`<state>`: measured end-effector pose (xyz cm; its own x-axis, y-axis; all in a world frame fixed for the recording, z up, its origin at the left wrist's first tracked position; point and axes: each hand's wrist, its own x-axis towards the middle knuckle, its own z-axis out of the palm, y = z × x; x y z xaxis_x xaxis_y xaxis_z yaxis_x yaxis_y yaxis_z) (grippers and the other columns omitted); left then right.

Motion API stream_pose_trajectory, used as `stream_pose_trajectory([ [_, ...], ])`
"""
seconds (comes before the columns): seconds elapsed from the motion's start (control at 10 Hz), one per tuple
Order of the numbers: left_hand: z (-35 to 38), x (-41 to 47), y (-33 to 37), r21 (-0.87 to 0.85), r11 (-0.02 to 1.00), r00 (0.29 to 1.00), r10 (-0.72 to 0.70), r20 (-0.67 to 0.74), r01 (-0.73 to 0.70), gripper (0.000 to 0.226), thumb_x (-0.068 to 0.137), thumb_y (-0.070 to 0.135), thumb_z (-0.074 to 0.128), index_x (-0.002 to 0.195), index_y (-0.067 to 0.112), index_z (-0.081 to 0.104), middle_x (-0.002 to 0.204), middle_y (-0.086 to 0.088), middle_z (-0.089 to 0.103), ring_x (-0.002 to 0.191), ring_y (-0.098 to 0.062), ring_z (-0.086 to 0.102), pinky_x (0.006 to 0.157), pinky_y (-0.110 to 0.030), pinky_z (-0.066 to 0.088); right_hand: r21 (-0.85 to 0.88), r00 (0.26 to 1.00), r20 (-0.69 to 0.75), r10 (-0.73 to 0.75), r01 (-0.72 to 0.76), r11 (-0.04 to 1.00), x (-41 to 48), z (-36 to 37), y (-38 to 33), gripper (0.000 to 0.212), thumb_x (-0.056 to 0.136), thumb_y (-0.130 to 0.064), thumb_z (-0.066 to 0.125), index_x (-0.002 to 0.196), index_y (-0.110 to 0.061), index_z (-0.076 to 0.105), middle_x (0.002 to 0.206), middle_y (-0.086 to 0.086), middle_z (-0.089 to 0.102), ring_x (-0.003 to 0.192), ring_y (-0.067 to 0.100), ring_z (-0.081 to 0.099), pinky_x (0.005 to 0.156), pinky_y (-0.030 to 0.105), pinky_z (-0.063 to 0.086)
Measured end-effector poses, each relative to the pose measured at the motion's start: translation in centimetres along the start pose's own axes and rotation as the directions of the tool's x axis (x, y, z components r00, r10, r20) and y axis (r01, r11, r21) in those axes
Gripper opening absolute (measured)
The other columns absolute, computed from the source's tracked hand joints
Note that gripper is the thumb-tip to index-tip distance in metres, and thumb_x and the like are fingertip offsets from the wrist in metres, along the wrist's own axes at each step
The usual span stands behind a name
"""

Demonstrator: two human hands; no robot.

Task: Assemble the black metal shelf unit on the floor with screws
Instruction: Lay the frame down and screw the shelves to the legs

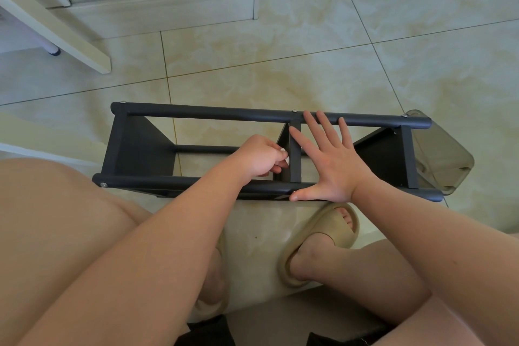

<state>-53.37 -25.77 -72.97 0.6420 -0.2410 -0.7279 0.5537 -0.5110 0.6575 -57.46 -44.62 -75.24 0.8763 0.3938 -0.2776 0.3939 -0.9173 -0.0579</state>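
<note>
While the right hand [334,166] lies spread flat across the black shelf [196,113], the left hand [261,156] curls its grip beside the middle divider [295,157]; whether it pinches anything, I cannot tell.

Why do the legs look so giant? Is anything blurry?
Head view: the wide-angle lens sits close to the thighs, so they loom at the bottom; light is soft and even, with faint shadows under the black shelf unit; the left hand and right hand look sharp.
</note>
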Motion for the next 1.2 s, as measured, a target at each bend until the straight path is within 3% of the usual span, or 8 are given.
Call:
stream_pose_trajectory([
  [0.1, 0.1, -0.1, 0.1, -0.028, 0.998, 0.998, -0.055, 0.005, 0.056, 0.014, 0.101, 0.022, 0.056, 0.088, 0.018, 0.058, 0.083, 0.003, 0.073, 0.086, -0.012, 0.068, 0.099, -0.041, 0.053, 0.002, 1.0, -0.002, 0.001, -0.001, 1.0, 0.0, 0.0, 0.0, 0.129, 0.062, -0.107, 0.022, 0.161, -0.03, -0.009, 0.168, 0.009, -0.018, 0.154, 0.033, -0.02, 0.121, 0.064, -0.006],
  [0.3, 0.0, -0.2, 0.3, -0.02, 0.993, 0.993, -0.114, 0.025, 0.115, 0.017, 0.103, 0.021, 0.052, 0.086, 0.019, 0.058, 0.08, 0.006, 0.072, 0.094, -0.013, 0.067, 0.103, -0.04, 0.05, 0.004, 1.0, -0.001, 0.0, 0.0, 1.0, 0.0, 0.0, -0.1, 0.13, 0.062, -0.106, 0.025, 0.161, -0.03, -0.01, 0.168, 0.009, -0.019, 0.154, 0.033, -0.021, 0.121, 0.063, -0.007],
  [0.6, -0.5, -0.8, 0.7, 0.109, 0.991, 0.993, -0.088, 0.08, 0.079, 0.022, 0.105, 0.013, 0.045, 0.119, 0.008, 0.061, 0.093, -0.001, 0.074, 0.1, -0.014, 0.063, 0.103, -0.037, 0.046, 0.001, 1.0, 0.002, 0.004, -0.004, 1.0, -0.1, -0.1, 0.0, 0.13, 0.062, -0.106, 0.025, 0.161, -0.03, -0.01, 0.168, 0.009, -0.019, 0.153, 0.033, -0.021, 0.121, 0.063, -0.006],
  [0.7, -0.8, -0.9, 0.6, 0.193, 0.98, 0.991, -0.074, 0.111, 0.052, 0.022, 0.104, 0.009, 0.045, 0.117, 0.008, 0.062, 0.106, -0.005, 0.075, 0.1, -0.014, 0.062, 0.099, -0.035, 0.046, -0.006, 1.0, 0.002, 0.004, -0.004, 1.0, -0.1, -0.1, -0.1, 0.13, 0.062, -0.106, 0.024, 0.161, -0.03, -0.011, 0.168, 0.009, -0.02, 0.153, 0.033, -0.021, 0.122, 0.063, -0.008],
  [0.8, -1.3, -0.8, 0.1, 0.23, 0.973, 0.99, -0.041, 0.138, 0.008, 0.021, 0.103, 0.008, 0.046, 0.094, 0.016, 0.064, 0.092, 0.002, 0.074, 0.094, -0.011, 0.063, 0.087, -0.031, 0.047, -0.006, 1.0, 0.001, 0.005, -0.005, 1.0, 0.0, -0.1, -0.1, 0.13, 0.062, -0.106, 0.024, 0.162, -0.03, -0.009, 0.168, 0.009, -0.02, 0.154, 0.033, -0.021, 0.122, 0.062, -0.009],
  [0.9, -1.6, -0.8, -0.3, 0.261, 0.965, 0.987, -0.022, 0.16, -0.021, 0.024, 0.103, 0.01, 0.049, 0.086, 0.02, 0.063, 0.091, 0.004, 0.074, 0.09, -0.009, 0.063, 0.077, -0.027, 0.045, -0.007, 1.0, 0.0, 0.007, -0.007, 1.0, 0.0, -0.1, -0.1, 0.13, 0.062, -0.107, 0.024, 0.161, -0.03, -0.01, 0.168, 0.009, -0.02, 0.154, 0.033, -0.021, 0.122, 0.062, -0.009],
  [1.0, -1.7, -0.8, -0.4, 0.322, 0.945, 0.986, -0.002, 0.17, -0.054, 0.024, 0.101, 0.011, 0.053, 0.083, 0.021, 0.066, 0.105, -0.001, 0.074, 0.099, -0.016, 0.062, 0.083, -0.029, 0.043, -0.007, 1.0, -0.002, 0.008, -0.008, 1.0, 0.0, -0.1, -0.1, 0.129, 0.062, -0.107, 0.024, 0.161, -0.031, -0.01, 0.168, 0.008, -0.019, 0.154, 0.033, -0.02, 0.122, 0.061, -0.009],
  [1.2, -1.7, -0.6, -0.7, 0.407, 0.909, 0.98, 0.003, 0.2, -0.086, 0.022, 0.096, 0.011, 0.06, 0.082, 0.027, 0.066, 0.096, 0.003, 0.065, 0.1, -0.019, 0.057, 0.089, -0.03, 0.04, -0.001, 1.0, -0.006, 0.006, -0.006, 1.0, -0.1, 0.0, -0.1, 0.129, 0.063, -0.106, 0.025, 0.162, -0.03, -0.009, 0.168, 0.008, -0.018, 0.154, 0.033, -0.02, 0.122, 0.062, -0.009],
])
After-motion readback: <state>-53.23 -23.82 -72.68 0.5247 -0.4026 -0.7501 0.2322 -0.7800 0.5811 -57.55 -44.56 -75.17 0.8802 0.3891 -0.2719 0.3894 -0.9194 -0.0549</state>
